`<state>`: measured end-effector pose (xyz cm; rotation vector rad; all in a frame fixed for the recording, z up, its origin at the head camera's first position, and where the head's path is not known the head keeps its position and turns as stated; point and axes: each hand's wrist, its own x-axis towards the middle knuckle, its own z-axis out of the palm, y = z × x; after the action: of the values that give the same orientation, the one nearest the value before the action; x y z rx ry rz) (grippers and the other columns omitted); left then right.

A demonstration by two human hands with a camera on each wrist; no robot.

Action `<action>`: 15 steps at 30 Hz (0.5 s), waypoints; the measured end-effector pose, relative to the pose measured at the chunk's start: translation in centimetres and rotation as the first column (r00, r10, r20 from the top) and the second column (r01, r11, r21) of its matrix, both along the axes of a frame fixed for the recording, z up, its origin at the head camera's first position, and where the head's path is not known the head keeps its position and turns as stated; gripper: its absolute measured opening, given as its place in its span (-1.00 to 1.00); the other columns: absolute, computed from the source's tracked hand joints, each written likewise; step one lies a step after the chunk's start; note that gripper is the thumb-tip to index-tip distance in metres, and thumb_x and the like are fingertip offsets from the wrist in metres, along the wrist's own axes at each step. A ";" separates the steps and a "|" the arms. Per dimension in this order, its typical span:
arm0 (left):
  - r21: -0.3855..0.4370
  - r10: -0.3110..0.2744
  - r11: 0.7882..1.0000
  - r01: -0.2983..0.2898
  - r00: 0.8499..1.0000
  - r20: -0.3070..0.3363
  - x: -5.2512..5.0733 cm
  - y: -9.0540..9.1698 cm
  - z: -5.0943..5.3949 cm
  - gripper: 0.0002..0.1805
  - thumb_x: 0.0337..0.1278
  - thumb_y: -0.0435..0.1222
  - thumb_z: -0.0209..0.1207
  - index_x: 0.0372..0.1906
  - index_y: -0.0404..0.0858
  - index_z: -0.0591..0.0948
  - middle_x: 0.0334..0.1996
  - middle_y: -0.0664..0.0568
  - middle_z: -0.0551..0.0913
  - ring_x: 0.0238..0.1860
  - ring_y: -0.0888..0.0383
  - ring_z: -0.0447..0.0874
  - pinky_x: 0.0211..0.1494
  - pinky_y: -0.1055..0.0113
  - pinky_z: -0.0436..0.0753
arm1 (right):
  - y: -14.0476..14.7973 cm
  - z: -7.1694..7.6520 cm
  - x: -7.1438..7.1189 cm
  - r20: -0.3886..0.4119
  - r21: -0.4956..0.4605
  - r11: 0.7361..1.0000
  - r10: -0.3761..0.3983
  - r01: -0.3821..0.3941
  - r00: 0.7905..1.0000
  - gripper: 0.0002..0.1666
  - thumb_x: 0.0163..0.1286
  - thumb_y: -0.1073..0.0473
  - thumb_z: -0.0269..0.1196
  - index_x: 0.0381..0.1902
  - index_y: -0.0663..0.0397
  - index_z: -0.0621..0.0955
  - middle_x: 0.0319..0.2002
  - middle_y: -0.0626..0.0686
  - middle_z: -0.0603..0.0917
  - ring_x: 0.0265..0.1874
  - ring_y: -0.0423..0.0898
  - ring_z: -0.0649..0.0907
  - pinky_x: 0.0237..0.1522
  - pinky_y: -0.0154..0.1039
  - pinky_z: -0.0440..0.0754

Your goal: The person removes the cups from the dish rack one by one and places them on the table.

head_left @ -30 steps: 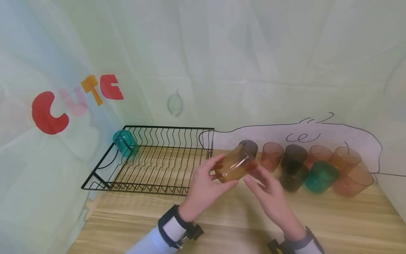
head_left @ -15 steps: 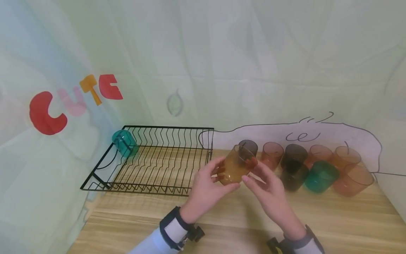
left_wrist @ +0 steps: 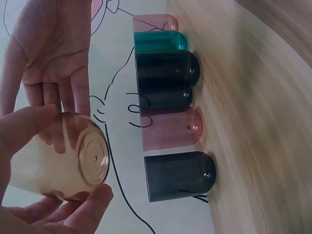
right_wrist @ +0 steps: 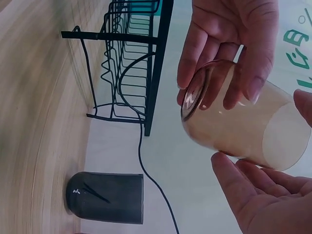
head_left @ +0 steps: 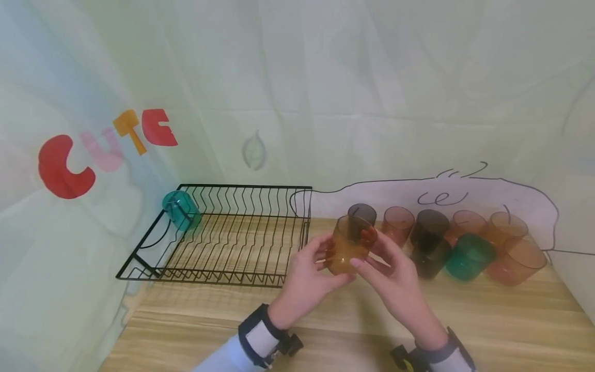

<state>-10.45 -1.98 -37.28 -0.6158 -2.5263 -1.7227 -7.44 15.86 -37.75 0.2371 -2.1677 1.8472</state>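
Note:
In the head view, my left hand [head_left: 309,274] and right hand [head_left: 395,276] hold an amber transparent cup [head_left: 345,256] between them, above the table. Its open rim faces up, with a slight tilt. My left thumb and fingers curl round the lower left of the cup; the left wrist view shows the round base of the amber cup [left_wrist: 93,158] near these fingertips. From the right, my right thumb and fingers pinch the cup nearer its rim, as the right wrist view shows on the amber cup [right_wrist: 234,122]. Part of the right fingers shows through the wall.
A black wire dish rack [head_left: 246,214] stands left, with a teal cup [head_left: 183,212] tilted in its far left corner. Right on the wooden table [head_left: 348,330] are several cups: grey [head_left: 363,211], pink [head_left: 398,227], dark [head_left: 432,230], teal [head_left: 470,258] and amber-pink [head_left: 518,263].
The amber cup has turned from a strong tilt to nearly upright, its rim swinging up and left. Both hands still hold it. The left hand has shifted slightly right.

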 end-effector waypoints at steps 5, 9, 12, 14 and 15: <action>0.022 -0.023 0.999 0.023 1.000 -0.005 0.0 0.2 -0.4 -0.24 -0.27 -0.12 0.47 0.17 -0.12 0.43 0.09 0.06 0.56 0.04 0.16 0.58 0.04 0.42 0.62 | 0.1 0.3 0.2 0.006 0.068 0.997 -0.040 0.040 0.999 -0.16 0.07 0.02 0.41 0.31 -0.13 0.34 0.20 -0.01 0.52 0.14 -0.10 0.56 0.08 -0.18 0.59; 0.020 -0.038 0.999 0.039 0.999 -0.010 0.0 0.3 -0.4 -0.23 -0.26 -0.08 0.45 0.18 -0.13 0.42 0.11 0.03 0.56 0.06 0.15 0.58 0.05 0.41 0.61 | 0.2 0.4 0.2 -0.013 0.115 0.991 -0.064 0.065 0.998 -0.15 0.03 -0.01 0.43 0.30 -0.18 0.36 0.19 -0.04 0.54 0.12 -0.09 0.57 0.05 -0.16 0.61; 0.008 -0.043 0.999 0.043 0.999 -0.001 0.1 0.4 -0.4 -0.24 -0.26 -0.06 0.45 0.17 -0.09 0.42 0.12 0.06 0.55 0.06 0.17 0.58 0.05 0.42 0.61 | 0.2 0.2 0.2 -0.011 0.144 0.986 -0.079 0.080 0.997 -0.14 0.00 -0.05 0.44 0.28 -0.28 0.37 0.18 -0.07 0.55 0.11 -0.10 0.58 0.03 -0.18 0.62; 0.000 -0.043 0.999 0.043 0.999 0.010 0.1 0.5 -0.5 -0.25 -0.26 -0.08 0.45 0.16 -0.08 0.42 0.11 0.07 0.56 0.05 0.20 0.58 0.05 0.44 0.60 | 0.3 0.0 0.2 -0.008 0.162 0.983 -0.084 0.084 0.996 -0.14 -0.01 -0.09 0.45 0.27 -0.32 0.36 0.18 -0.08 0.54 0.11 -0.11 0.58 0.02 -0.19 0.63; -0.005 -0.041 0.999 0.041 0.999 0.017 0.2 0.5 -0.6 -0.25 -0.27 -0.09 0.45 0.16 -0.08 0.42 0.11 0.08 0.56 0.05 0.21 0.57 0.04 0.45 0.60 | 0.3 -0.1 0.2 -0.007 0.169 0.982 -0.085 0.085 0.996 -0.13 -0.02 -0.10 0.45 0.28 -0.29 0.37 0.18 -0.08 0.55 0.10 -0.11 0.58 0.01 -0.19 0.63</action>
<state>-10.29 -1.53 -37.91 -0.6610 -2.5481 -1.7424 -7.20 16.13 -37.81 0.1756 -2.2996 1.6199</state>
